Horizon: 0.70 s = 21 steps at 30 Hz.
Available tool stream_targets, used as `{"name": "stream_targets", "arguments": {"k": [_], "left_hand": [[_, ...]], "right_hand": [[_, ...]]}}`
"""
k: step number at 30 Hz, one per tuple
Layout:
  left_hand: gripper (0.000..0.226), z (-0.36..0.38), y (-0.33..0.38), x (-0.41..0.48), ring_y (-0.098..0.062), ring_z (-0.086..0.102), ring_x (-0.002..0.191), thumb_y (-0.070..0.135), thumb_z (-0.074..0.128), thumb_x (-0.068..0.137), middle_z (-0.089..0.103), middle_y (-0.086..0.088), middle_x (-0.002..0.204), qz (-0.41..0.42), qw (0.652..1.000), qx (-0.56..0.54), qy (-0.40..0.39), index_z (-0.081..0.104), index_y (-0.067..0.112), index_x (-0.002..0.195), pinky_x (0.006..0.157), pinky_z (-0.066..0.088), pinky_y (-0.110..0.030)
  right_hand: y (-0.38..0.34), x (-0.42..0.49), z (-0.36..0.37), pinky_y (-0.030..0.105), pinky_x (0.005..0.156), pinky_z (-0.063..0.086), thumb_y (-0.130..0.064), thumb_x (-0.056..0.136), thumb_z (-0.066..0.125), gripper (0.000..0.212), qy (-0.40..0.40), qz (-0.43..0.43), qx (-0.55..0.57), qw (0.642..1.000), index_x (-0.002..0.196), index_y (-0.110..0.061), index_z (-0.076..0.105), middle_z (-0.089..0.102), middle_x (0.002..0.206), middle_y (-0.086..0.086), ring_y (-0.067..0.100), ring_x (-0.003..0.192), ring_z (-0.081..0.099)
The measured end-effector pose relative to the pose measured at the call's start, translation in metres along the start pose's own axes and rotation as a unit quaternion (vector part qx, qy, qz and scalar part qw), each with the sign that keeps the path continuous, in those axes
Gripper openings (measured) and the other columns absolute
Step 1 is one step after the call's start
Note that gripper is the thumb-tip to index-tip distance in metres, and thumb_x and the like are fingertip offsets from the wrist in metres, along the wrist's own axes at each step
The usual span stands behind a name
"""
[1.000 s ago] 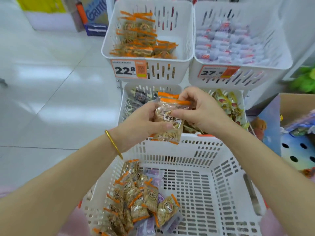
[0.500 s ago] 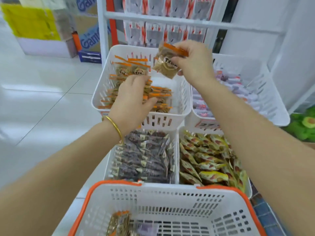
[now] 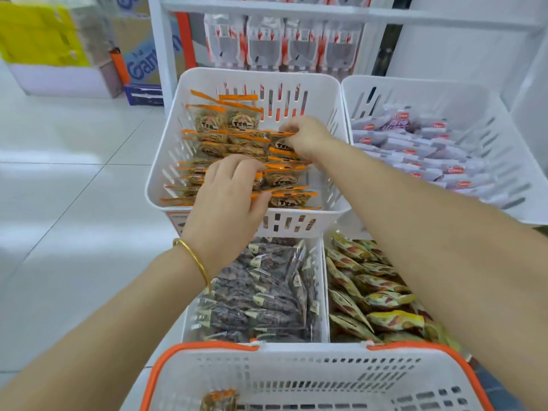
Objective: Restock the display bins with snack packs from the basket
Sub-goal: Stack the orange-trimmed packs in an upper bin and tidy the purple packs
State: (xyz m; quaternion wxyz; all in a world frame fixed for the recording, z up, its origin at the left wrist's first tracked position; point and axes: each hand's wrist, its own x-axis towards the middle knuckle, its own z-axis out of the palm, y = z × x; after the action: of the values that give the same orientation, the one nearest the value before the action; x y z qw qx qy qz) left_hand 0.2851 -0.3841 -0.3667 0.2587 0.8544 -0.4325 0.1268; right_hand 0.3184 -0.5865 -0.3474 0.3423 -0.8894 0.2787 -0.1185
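Observation:
A white basket [image 3: 296,378] with an orange rim sits at the bottom; one orange-edged snack pack [image 3: 219,400] shows inside it. Above, the upper left white display bin [image 3: 299,221] holds rows of orange-edged snack packs [image 3: 225,123]. My right hand [image 3: 305,134] is inside this bin at its right side, fingers pinched on an orange-edged pack [image 3: 281,143] that lies among the rows. My left hand [image 3: 228,197] rests palm down over the front rows, its fingertips on the packs. A gold bangle circles my left wrist.
The upper right bin [image 3: 444,93] holds white and purple packs. Below are a bin of dark packs [image 3: 267,292] and a bin of yellow packs [image 3: 370,292]. Hanging bags [image 3: 281,43] fill the shelf behind. Cardboard boxes [image 3: 89,46] stand on the tiled floor at left.
My right hand has brought the pack down from above the bin into its right-hand rows. My left hand has slid forward onto the front packs. The view has moved closer to the bins.

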Motion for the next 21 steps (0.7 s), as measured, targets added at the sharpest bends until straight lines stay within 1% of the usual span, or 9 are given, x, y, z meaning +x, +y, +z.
{"name": "stream_targets", "arguments": {"k": [2,4,6,7,9,12,15,18,21], "left_hand": [[0.04,0.0,0.0,0.0,-0.023,0.034,0.128,0.023,0.054,0.093,0.046,-0.007,0.133,0.0,1.0,-0.004,0.003,0.049,0.009,0.129,0.105,0.026,-0.027],[0.039,0.001,-0.001,0.0,-0.024,0.035,0.128,0.023,0.055,0.092,0.047,-0.007,0.132,0.002,1.0,-0.005,0.006,0.05,0.009,0.129,0.104,0.026,-0.027],[0.038,0.001,-0.003,-0.001,-0.025,0.036,0.127,0.022,0.055,0.092,0.048,-0.008,0.131,0.005,1.0,-0.009,0.009,0.051,0.008,0.127,0.104,0.024,-0.026],[0.038,0.001,-0.003,-0.001,-0.025,0.037,0.127,0.021,0.055,0.092,0.048,-0.008,0.131,0.005,1.0,-0.012,0.008,0.051,0.008,0.127,0.104,0.024,-0.026],[0.038,0.001,-0.004,0.0,-0.025,0.036,0.127,0.021,0.056,0.092,0.047,-0.008,0.131,0.002,1.0,-0.013,0.004,0.051,0.008,0.127,0.103,0.023,-0.025],[0.039,0.0,-0.003,0.0,-0.024,0.035,0.128,0.023,0.056,0.092,0.046,-0.007,0.132,0.002,1.0,-0.011,0.001,0.05,0.009,0.128,0.104,0.022,-0.025],[0.039,-0.004,-0.002,-0.003,-0.023,0.034,0.128,0.024,0.055,0.092,0.046,-0.006,0.133,0.001,1.0,-0.015,0.006,0.05,0.01,0.128,0.104,0.023,-0.025],[0.035,-0.018,0.004,-0.026,-0.024,0.037,0.126,0.02,0.057,0.091,0.048,-0.007,0.13,0.004,0.999,-0.025,0.024,0.053,0.009,0.124,0.104,0.024,-0.024],[0.034,-0.04,0.017,-0.076,-0.027,0.043,0.12,0.023,0.055,0.087,0.053,-0.011,0.124,0.022,0.999,-0.038,-0.01,0.057,0.005,0.116,0.1,0.025,-0.024]], "right_hand": [[-0.004,-0.007,-0.001,0.032,0.105,0.036,0.005,0.093,0.039,0.043,-0.028,0.039,0.069,0.996,0.132,-0.008,0.053,0.047,0.14,0.012,0.028,0.13,0.042],[-0.007,-0.012,-0.003,0.035,0.102,0.038,0.0,0.093,0.038,0.042,-0.016,0.077,0.134,0.988,0.134,-0.004,0.049,0.046,0.14,0.016,0.031,0.128,0.043],[-0.009,-0.016,-0.005,0.036,0.099,0.04,-0.006,0.091,0.042,0.044,-0.006,0.111,0.195,0.975,0.135,-0.007,0.048,0.044,0.14,0.015,0.03,0.121,0.044],[-0.011,-0.019,-0.005,0.038,0.103,0.038,-0.013,0.09,0.045,0.045,-0.008,0.119,0.23,0.966,0.135,-0.009,0.046,0.042,0.141,0.013,0.029,0.12,0.044],[-0.012,-0.023,-0.004,0.045,0.111,0.031,-0.037,0.095,0.042,0.053,-0.037,0.12,0.277,0.953,0.142,-0.013,0.038,0.034,0.148,0.009,0.028,0.132,0.036],[-0.016,-0.03,-0.006,0.046,0.116,0.02,-0.063,0.095,0.024,0.07,-0.074,0.112,0.267,0.954,0.149,-0.018,0.026,0.021,0.157,0.006,0.028,0.143,0.02],[-0.023,-0.048,-0.017,0.045,0.114,0.018,-0.064,0.095,0.013,0.07,-0.054,0.102,0.23,0.966,0.151,-0.021,0.02,0.017,0.158,0.005,0.027,0.144,0.019],[-0.031,-0.088,-0.032,0.043,0.113,0.022,-0.059,0.097,0.012,0.067,0.004,0.039,0.226,0.973,0.147,-0.019,0.032,0.028,0.155,0.004,0.023,0.141,0.027],[-0.024,-0.168,-0.033,0.037,0.107,0.036,-0.053,0.1,0.02,0.055,0.01,-0.019,0.333,0.943,0.127,-0.021,0.056,0.053,0.136,0.001,0.016,0.126,0.048]]}}
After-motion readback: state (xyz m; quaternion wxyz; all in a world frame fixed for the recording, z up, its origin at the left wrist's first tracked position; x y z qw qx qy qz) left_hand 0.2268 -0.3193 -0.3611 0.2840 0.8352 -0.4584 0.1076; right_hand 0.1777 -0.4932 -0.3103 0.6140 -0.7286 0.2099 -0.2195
